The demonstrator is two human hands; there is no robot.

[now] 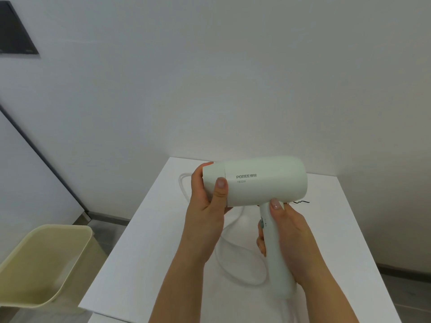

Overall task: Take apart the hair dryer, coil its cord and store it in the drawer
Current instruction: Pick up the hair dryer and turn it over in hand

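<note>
A pale green hair dryer (263, 180) is held above the white table (144, 252), barrel pointing left. My left hand (207, 199) grips the nozzle end (213, 173) of the barrel, thumb lying across the seam. My right hand (289, 238) is wrapped round the handle (271, 250), thumb up near the barrel. The white cord (224, 252) loops loosely on the table beneath the dryer and runs off behind my left hand.
An open yellowish plastic drawer or bin (46, 264) sits at the lower left, beside the table and lower than it. A thin black wire-like thing (300, 202) lies on the table behind the dryer. A white wall stands close behind.
</note>
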